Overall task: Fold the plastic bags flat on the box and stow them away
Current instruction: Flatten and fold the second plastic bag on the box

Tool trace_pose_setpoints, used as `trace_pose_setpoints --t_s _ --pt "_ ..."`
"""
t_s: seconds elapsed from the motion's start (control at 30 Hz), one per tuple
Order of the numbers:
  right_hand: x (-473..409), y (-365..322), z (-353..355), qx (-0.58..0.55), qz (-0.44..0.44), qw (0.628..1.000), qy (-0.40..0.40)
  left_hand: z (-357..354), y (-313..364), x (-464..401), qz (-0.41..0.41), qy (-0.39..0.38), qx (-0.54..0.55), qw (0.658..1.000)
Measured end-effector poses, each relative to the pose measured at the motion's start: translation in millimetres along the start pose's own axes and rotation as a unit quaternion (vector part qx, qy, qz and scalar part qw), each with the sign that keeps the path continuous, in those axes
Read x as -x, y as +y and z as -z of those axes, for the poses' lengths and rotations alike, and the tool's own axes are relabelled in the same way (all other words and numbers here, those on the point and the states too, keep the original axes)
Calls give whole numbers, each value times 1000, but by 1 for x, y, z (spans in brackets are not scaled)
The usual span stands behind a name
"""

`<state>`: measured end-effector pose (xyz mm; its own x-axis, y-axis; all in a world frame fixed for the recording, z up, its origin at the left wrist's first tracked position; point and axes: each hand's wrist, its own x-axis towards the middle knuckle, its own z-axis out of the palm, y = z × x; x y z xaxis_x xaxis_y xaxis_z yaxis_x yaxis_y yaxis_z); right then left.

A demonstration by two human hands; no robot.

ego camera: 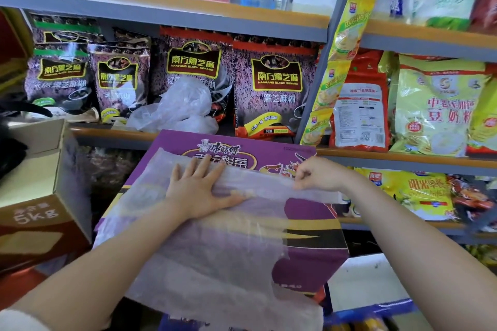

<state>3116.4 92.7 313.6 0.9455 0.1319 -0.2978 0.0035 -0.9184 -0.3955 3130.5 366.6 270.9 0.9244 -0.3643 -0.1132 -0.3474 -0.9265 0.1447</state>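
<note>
At the far left a brown carton (40,223) marked 5kg is sitting beside the work area, taking no part. Next to it, the purple box (309,223) is serving as the folding surface, tilting slightly down toward the person. The plastic bag (215,258) is lying spread across the box top, translucent, covering most of the lid and overhanging its near edge.

The left hand (199,191) is pressing palm-down on the bag's upper part, fingers splayed flat and gripping nothing. To its right, the right hand (314,173) is pinching the bag's far-right edge between thumb and curled fingers, lifting a fold line that is running from under the left hand across to the pinch.

Judgement on the step: the person appears to be folding the top portion over. Doing this well is likely calling for the flat hand to be anchoring the film while the pinching hand draws the edge taut and level, then sweeping outward to expel trapped air before creasing.

The bag's long axis is running roughly from the near edge of the box to the far edge, slanting with the box. Which end holds the handles cannot be told.

On the shelf behind, a crumpled bag (180,107) is waiting among black sesame packets (274,88).
</note>
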Motion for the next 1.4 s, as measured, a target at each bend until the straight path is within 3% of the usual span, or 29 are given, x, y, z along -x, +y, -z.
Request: trace_pose_setpoints --t_s 0.07,0.13,0.2,0.27,0.33,0.4,0.43,0.47,0.53,0.6,0.8,0.93,1.03,1.1,1.2,1.3,1.4 --pt "0 -5 -1 88 -50 994 35 1 -4 3 15 0 -5 1000" --pt "3 -25 -9 175 -75 973 131 1 -4 4 26 0 -3 1000" --pt "2 -56 -28 164 -17 968 188 -3 -5 3 51 15 -3 999" --pt "-3 -89 -52 90 61 979 172 -3 -5 0 54 60 17 997" --pt "-10 -109 -73 65 84 985 134 1 -8 -3 45 97 170 980" --pt "-17 -110 -85 86 59 989 109 11 -16 1 31 99 349 931" --pt "-18 -105 -89 109 43 988 100 13 -23 4 17 102 358 928" --pt "-18 -100 -91 131 30 986 94 13 -32 4 3 99 322 942" --pt "-17 -89 -89 153 8 984 88 3 -53 3 -15 80 150 985" --pt "-13 -77 -84 157 -22 983 97 -1 -66 3 4 56 20 998" --pt "-1 -55 -68 164 -72 958 224 3 -68 6 33 55 -14 998" --pt "-5 -64 -46 65 -108 979 158 3 -66 6 31 51 -19 998" --pt "-9 -65 -38 -39 -81 992 92 4 -66 4 7 67 -28 997" --pt "-15 -64 -34 -67 -50 992 92 6 -64 4 -37 90 -22 995" --pt "-32 -73 -17 -1 -41 986 163 15 -60 5 -115 100 37 988" --pt "-47 -84 3 111 -60 955 269 19 -61 -3 -135 77 31 987" --pt "-64 -87 8 248 -106 926 266 18 -66 -12 -118 32 0 993"
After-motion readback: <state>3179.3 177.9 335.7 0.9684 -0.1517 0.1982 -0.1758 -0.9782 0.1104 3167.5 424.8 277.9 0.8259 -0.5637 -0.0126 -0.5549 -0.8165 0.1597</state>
